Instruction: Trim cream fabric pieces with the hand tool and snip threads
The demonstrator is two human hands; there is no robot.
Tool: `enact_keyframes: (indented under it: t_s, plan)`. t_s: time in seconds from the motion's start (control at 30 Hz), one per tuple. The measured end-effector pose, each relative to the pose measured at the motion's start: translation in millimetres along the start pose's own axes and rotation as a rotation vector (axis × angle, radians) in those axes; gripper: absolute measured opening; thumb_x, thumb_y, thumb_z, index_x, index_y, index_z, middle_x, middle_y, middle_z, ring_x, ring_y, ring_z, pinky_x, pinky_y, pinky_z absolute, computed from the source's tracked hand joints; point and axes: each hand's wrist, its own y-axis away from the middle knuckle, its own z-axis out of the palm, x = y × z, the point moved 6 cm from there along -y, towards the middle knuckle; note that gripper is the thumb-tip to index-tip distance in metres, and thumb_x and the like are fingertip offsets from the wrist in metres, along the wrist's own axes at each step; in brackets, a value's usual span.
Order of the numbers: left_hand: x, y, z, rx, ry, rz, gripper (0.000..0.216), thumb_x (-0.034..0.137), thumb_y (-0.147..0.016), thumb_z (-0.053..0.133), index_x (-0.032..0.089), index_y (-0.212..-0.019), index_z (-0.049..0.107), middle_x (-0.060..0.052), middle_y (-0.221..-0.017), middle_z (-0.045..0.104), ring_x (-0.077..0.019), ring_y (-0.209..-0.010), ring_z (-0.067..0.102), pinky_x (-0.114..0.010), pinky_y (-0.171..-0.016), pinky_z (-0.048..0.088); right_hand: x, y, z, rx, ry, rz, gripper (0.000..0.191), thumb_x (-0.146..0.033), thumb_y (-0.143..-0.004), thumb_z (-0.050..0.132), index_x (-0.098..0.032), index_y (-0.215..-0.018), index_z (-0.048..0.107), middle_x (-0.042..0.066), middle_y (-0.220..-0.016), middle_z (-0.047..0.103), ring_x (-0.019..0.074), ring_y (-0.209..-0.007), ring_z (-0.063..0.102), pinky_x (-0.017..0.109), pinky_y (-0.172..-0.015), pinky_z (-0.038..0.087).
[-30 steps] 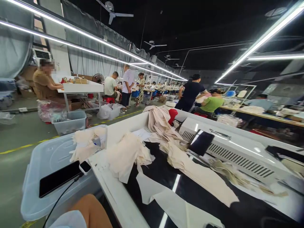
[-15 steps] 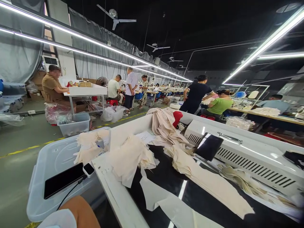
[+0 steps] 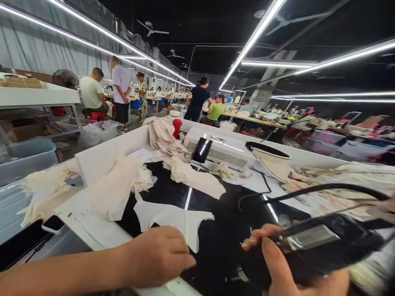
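My right hand [image 3: 279, 267] grips a black corded device [image 3: 327, 246] with a shiny metal plate on top. Motion blurs it, so its exact kind is unclear. A black cable [image 3: 324, 187] arches above it. My left hand [image 3: 162, 257] is closed, fingers curled, over the near edge of the black tabletop [image 3: 222, 230]. Whatever its fingers may hold is hidden. Just beyond it lies a white cut piece [image 3: 173, 216], paper or fabric. Cream fabric pieces [image 3: 117, 187] are heaped at the left, and another cream stack [image 3: 197, 176] lies farther back.
A white vented machine [image 3: 222, 148] stands at the back, with a dark phone-like panel [image 3: 202, 150] before it. More fabric [image 3: 345, 176] lies at the right. A phone [image 3: 21, 244] and a small white-edged device [image 3: 53, 224] rest at lower left. Several people work beyond.
The view has swung to the right. Both my hands have come into view, the right one holding the black corded device. The white cut piece and fabric stacks appear to lie as before.
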Motion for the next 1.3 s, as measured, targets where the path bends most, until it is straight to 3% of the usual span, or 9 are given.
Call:
enact_keyframes:
  t_s: [0.07, 0.13, 0.3, 0.43, 0.63, 0.77, 1.03, 1.3]
  plan:
    - [-18.0, 2.3, 27.0, -0.267, 0.570, -0.118, 0.020, 0.018, -0.105, 0.047, 0.018, -0.104, 0.067, -0.004, -0.095, 0.070, -0.0129, -0.091, 0.066, -0.023, -0.093, 0.056, -3.3, -2.0, -1.2, 0.004, 0.069, 0.012, 0.041, -0.045, -0.079, 0.085, -0.025, -0.100, 0.056, -0.003, -0.082, 0.068, 0.0179, -0.060, 0.065, 0.038, -0.068, 0.053]
    - [-25.6, 4.4, 42.5, -0.397, 0.803, -0.204, 0.018, 0.017, -0.105, 0.049, 0.016, -0.109, 0.066, -0.005, -0.100, 0.072, -0.0168, -0.097, 0.067, -0.028, -0.095, 0.057, -6.6, -5.0, 2.8, -0.038, 0.077, -0.011, 0.041, -0.045, -0.080, 0.083, -0.025, -0.100, 0.054, -0.002, -0.082, 0.069, 0.0189, -0.058, 0.067, 0.039, -0.067, 0.054]
    - [-17.7, 7.7, 56.9, -0.500, 0.883, -0.200, 0.018, 0.022, -0.102, 0.060, 0.016, -0.119, 0.064, -0.008, -0.116, 0.071, -0.0229, -0.111, 0.066, -0.039, -0.106, 0.053, -6.4, -8.7, 4.5, -0.091, 0.068, -0.076, 0.036, -0.039, -0.082, 0.081, -0.023, -0.103, 0.056, 0.000, -0.082, 0.070, 0.0187, -0.057, 0.068, 0.037, -0.062, 0.056]
    - [-12.0, 16.4, 59.9, -0.567, 0.951, -0.174, 0.016, 0.024, -0.102, 0.060, 0.017, -0.116, 0.065, -0.007, -0.115, 0.071, -0.0220, -0.108, 0.067, -0.036, -0.103, 0.053, -2.4, -10.4, 1.9, -0.083, 0.028, -0.098, 0.033, -0.036, -0.084, 0.080, -0.023, -0.104, 0.057, -0.001, -0.082, 0.069, 0.0169, -0.058, 0.067, 0.034, -0.061, 0.058]
    - [-21.9, 25.4, 37.6, -0.571, 1.057, -0.114, 0.014, 0.022, -0.104, 0.055, 0.018, -0.112, 0.067, -0.005, -0.102, 0.071, -0.0175, -0.097, 0.067, -0.035, -0.108, 0.050, 3.6, -15.8, 10.7, -0.099, -0.173, -0.084, 0.034, -0.030, -0.086, 0.078, -0.027, -0.111, 0.056, -0.004, -0.079, 0.067, 0.0147, -0.058, 0.064, 0.031, -0.055, 0.058]
    - [-26.6, 16.3, 28.0, -0.575, 1.062, -0.054, 0.014, 0.019, -0.103, 0.057, 0.018, -0.115, 0.066, -0.004, -0.101, 0.073, -0.0168, -0.098, 0.068, -0.037, -0.112, 0.047, 7.5, -18.6, 20.3, -0.108, -0.254, -0.081, 0.032, -0.027, -0.086, 0.077, -0.028, -0.111, 0.057, -0.005, -0.082, 0.066, 0.0131, -0.059, 0.063, 0.029, -0.055, 0.058]
    - [-7.3, -20.5, 56.1, -0.461, 0.938, 0.049, 0.017, 0.012, -0.103, 0.052, 0.015, -0.113, 0.065, -0.006, -0.099, 0.070, -0.0187, -0.097, 0.067, -0.041, -0.106, 0.053, 16.1, -24.9, 33.9, -0.123, -0.296, -0.100, 0.029, -0.024, -0.085, 0.076, -0.027, -0.104, 0.054, -0.006, -0.082, 0.066, 0.0120, -0.057, 0.062, 0.027, -0.053, 0.057]
    - [13.5, -30.7, 77.6, -0.486, 0.910, 0.123, 0.014, 0.020, -0.101, 0.060, 0.016, -0.113, 0.065, -0.003, -0.093, 0.064, -0.0186, -0.094, 0.064, -0.042, -0.109, 0.050, 19.7, -23.2, 36.7, -0.120, -0.278, -0.084, 0.031, -0.026, -0.085, 0.076, -0.028, -0.105, 0.052, -0.007, -0.080, 0.065, 0.0117, -0.056, 0.062, 0.026, -0.053, 0.057]
